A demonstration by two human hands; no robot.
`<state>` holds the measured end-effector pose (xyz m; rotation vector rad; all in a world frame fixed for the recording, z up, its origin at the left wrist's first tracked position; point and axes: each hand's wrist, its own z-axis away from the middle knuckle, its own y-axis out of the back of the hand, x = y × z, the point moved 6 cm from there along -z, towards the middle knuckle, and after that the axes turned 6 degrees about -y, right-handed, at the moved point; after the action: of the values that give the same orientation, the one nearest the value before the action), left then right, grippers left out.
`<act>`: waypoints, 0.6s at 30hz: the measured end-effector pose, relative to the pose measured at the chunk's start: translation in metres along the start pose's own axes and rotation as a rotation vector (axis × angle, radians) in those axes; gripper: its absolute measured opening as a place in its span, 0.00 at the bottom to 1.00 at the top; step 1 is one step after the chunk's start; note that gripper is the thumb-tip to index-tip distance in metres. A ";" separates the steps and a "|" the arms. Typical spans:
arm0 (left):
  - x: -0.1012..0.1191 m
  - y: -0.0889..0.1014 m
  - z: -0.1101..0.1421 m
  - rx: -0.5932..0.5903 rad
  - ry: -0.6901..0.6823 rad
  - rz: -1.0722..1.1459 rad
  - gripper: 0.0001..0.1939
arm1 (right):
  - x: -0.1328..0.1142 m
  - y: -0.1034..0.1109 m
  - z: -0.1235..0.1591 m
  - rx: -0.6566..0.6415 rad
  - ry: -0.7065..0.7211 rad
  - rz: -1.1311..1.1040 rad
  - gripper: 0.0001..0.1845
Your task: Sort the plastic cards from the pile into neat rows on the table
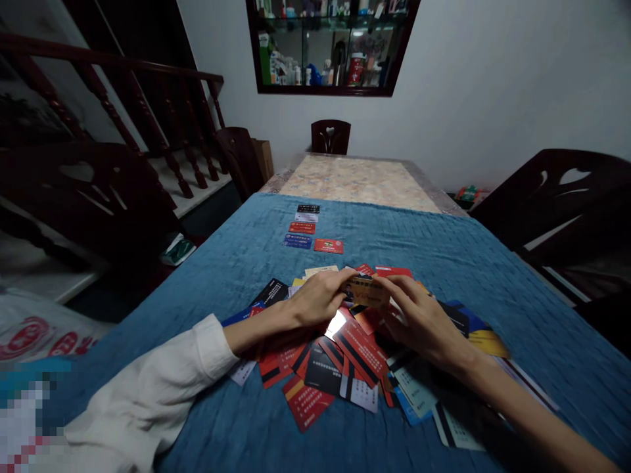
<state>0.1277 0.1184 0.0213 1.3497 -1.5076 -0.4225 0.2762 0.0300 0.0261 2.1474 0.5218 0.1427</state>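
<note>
Both hands meet over a loose pile of cards (345, 368) spread on a blue cloth (236, 263). My left hand (318, 299) and my right hand (419, 318) pinch the two ends of one tan card (367, 291), held just above the pile. The pile mixes red, black, white, blue and yellow cards, overlapping each other. Farther away lie sorted cards: a column of a black card (308, 209), a white one, a red one (302, 228) and a blue one (297, 241), with another red card (328, 246) to its right.
Beyond the blue cloth the table shows a bare patterned top (355, 180). Dark wooden chairs stand at the far end (330, 136), left (89, 190) and right (566, 197). A stair railing (123, 85) runs at left; a wall cabinet (330, 46) hangs behind.
</note>
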 end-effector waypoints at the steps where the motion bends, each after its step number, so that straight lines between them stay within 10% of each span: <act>1: 0.000 0.001 0.000 0.007 -0.004 0.002 0.25 | 0.000 0.000 0.000 -0.004 -0.001 0.001 0.33; 18: -0.002 0.021 -0.005 0.030 0.003 -0.064 0.25 | 0.007 0.003 -0.022 -0.049 -0.075 -0.086 0.27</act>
<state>0.1208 0.1283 0.0393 1.4249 -1.4769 -0.4394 0.2775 0.0478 0.0407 2.0709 0.5604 0.0261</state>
